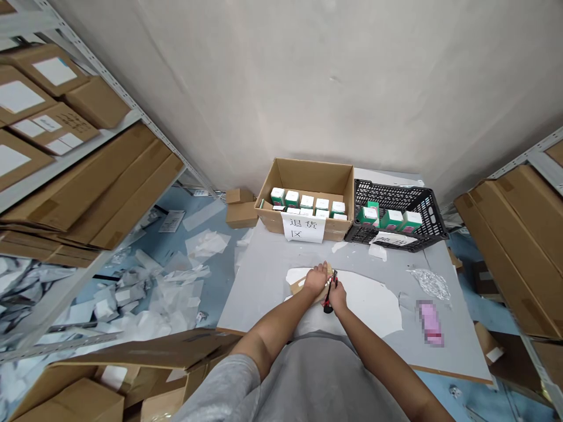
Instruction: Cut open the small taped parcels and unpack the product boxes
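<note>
Left hand (316, 279) flat, pressing a cardboard piece (298, 286) near the front edge of the tabletop (259, 299); right hand (338, 296) closed on a red-and-black tool (328, 299). Risk: a slip could catch the left hand.

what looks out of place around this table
The blue floor left of the table is strewn with loose white paper and plastic scraps, like unswept packing waste. A crumpled silvery foil scrap also lies loose on the tabletop.

Head-worn view, facing forward and down, close above the hands (317, 279) at a work table (268, 281), wall (308, 76) beyond
</note>
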A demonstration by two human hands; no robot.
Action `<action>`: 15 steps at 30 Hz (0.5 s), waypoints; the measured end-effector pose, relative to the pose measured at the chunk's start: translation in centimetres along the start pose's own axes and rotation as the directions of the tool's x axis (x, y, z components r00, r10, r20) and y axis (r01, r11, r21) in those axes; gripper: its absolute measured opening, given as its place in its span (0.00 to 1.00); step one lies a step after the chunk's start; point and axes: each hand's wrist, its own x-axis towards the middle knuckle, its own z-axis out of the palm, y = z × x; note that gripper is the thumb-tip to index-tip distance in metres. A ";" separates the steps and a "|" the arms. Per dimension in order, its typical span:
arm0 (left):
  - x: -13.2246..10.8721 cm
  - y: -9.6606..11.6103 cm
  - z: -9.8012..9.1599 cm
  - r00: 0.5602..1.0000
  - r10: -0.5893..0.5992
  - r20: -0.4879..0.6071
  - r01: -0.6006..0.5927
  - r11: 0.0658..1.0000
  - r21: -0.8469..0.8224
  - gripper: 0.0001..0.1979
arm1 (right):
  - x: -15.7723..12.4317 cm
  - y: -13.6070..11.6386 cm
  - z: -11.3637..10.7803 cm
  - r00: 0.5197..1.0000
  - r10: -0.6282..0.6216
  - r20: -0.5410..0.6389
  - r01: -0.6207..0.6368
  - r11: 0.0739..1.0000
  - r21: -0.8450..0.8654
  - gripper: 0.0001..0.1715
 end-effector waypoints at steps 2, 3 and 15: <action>0.0 0.1 0.0 1.000 0.002 0.007 -0.002 1.000 0.018 0.33 | -0.3 0.1 0.1 1.000 -0.008 0.007 0.008 1.000 0.020 0.24; 0.0 0.1 0.0 1.000 0.004 0.009 -0.004 0.999 0.032 0.33 | -0.4 0.1 0.2 1.000 -0.009 0.009 0.009 1.000 0.025 0.24; 0.4 0.5 -0.9 0.999 -0.021 0.036 0.013 0.977 0.213 0.30 | -0.8 -0.6 0.9 1.000 0.027 -0.012 -0.027 0.999 0.022 0.23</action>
